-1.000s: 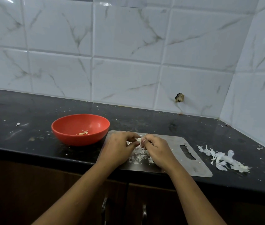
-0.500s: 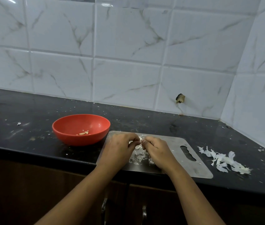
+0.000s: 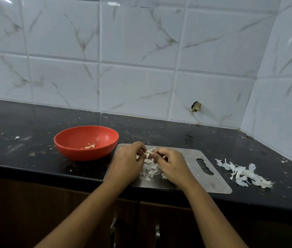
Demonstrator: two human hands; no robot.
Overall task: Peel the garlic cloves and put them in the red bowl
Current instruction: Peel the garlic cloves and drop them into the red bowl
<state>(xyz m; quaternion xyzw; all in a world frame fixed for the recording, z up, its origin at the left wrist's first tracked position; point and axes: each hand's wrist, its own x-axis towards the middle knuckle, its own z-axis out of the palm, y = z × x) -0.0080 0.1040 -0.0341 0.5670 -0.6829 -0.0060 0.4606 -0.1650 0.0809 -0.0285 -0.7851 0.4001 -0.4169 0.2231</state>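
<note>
Left of centre on the black counter (image 3: 34, 133), the red bowl (image 3: 73, 140) is sitting with a few peeled cloves (image 3: 89, 146) inside. At frame centre, over the steel cutting board (image 3: 182, 158), the left hand (image 3: 126, 164) and right hand (image 3: 172, 166) are both pinching one garlic clove (image 3: 148, 152) above loose skins (image 3: 150, 171). At lower right, a peel pile (image 3: 243, 173) is lying on the counter.
</note>
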